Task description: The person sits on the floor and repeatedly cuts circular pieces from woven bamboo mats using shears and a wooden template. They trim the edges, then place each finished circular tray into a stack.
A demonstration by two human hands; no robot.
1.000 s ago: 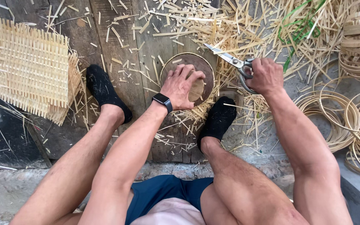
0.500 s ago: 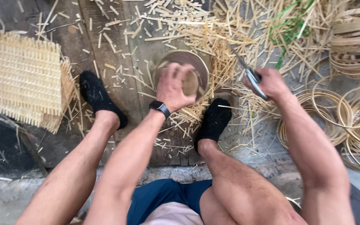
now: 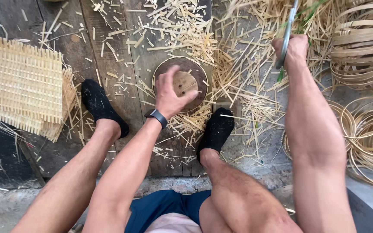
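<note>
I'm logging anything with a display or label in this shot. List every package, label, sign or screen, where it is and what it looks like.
Watch: on the wrist of the left hand, which rests on the round wooden disc; small dark rectangular face on a black band, display angled away and unreadable.
No packages, labels or signs show among the bamboo strips, the woven mat or the bamboo hoops.

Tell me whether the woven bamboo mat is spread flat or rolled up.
Spread flat: the woven mat lies open on the planks, slat ends showing.

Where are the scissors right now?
In the head view, upper right: the scissors are held in the right hand, beside the stacked bamboo hoops.
</note>
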